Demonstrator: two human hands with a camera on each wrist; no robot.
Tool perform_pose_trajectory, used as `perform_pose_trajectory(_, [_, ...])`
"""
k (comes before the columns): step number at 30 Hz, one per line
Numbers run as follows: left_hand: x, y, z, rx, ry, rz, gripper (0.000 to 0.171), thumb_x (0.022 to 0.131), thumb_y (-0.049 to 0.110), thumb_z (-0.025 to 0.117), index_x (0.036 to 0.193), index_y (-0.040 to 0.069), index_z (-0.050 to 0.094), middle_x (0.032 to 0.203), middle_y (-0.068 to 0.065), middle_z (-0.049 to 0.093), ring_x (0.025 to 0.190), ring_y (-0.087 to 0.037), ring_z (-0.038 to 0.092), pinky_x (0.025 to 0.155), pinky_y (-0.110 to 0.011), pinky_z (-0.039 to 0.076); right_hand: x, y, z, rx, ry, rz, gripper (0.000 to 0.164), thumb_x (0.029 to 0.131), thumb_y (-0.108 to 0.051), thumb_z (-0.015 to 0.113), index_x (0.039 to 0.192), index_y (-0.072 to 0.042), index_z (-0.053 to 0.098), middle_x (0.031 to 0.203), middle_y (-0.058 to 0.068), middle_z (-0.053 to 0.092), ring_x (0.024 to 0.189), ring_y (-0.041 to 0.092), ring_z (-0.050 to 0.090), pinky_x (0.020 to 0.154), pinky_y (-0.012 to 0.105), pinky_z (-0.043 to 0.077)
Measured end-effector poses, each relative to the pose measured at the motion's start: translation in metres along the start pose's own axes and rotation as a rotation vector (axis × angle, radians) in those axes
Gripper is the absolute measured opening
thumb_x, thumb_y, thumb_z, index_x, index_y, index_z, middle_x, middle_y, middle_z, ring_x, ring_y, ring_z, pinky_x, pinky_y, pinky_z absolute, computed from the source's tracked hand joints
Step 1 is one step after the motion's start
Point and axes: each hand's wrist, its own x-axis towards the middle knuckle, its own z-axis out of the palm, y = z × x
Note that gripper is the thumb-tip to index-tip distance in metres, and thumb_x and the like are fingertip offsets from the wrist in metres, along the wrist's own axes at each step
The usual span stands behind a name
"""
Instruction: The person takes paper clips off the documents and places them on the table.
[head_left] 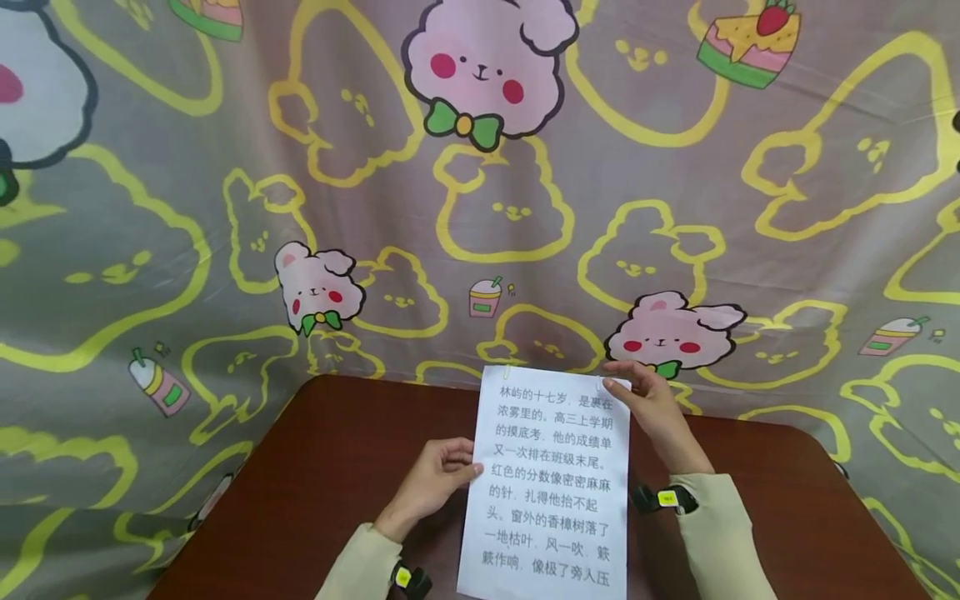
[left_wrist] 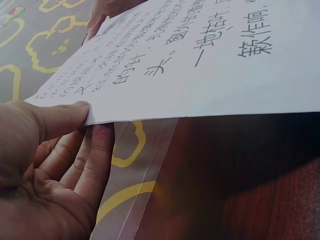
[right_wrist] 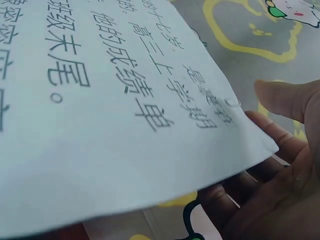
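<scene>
A white sheet of paper with large printed Chinese characters is held up above the table, tilted toward the head camera. My left hand pinches its left edge, thumb on the printed face and fingers behind. At the top right corner is my right hand. Its fingers lie behind the paper, partly hidden, while the thumb stands apart from the sheet in the right wrist view. A pale paper clip sits on the top edge near that hand. Another clip, yellowish, is at the top left.
Beneath the paper is a dark reddish-brown table. A grey curtain with rabbit and drink-cup prints hangs behind it and around the sides. Both wrists wear black bands with yellow-lit devices.
</scene>
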Motion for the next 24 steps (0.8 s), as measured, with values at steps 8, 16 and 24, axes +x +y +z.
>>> perform_pose_trajectory(8, [-0.0010,-0.0035,0.0009,0.009,-0.009,-0.009,0.022,0.097,0.003,0.070,0.117,-0.006,0.070,0.107,-0.024,0.076,0.087,-0.019,0.077,0.075,-0.025,0.063,0.0004,-0.0012,0.0054,-0.012,-0.025,0.009,0.042,0.102,-0.027,0.069,0.135,-0.003,0.061,0.120,0.020,0.066,0.082,0.017,0.073,0.075,0.024,0.062])
perform_pose_trajectory(16, [-0.0014,-0.0022,0.0005,0.027,0.007,0.003,0.022,0.097,0.004,0.071,0.116,-0.006,0.071,0.106,-0.024,0.076,0.086,-0.016,0.077,0.075,-0.026,0.063,0.0026,-0.0048,0.0047,-0.005,-0.045,-0.007,0.040,0.100,-0.027,0.072,0.129,-0.002,0.065,0.106,0.006,0.074,0.080,0.019,0.076,0.076,0.025,0.062])
perform_pose_trajectory(24, [-0.0003,-0.0024,0.0027,0.010,-0.009,0.008,0.023,0.097,0.004,0.071,0.117,-0.007,0.070,0.105,-0.025,0.077,0.085,-0.015,0.077,0.076,-0.027,0.064,0.0020,-0.0062,0.0046,-0.033,-0.022,0.004,0.038,0.100,-0.026,0.072,0.129,-0.003,0.065,0.107,0.009,0.071,0.079,0.019,0.073,0.074,0.025,0.062])
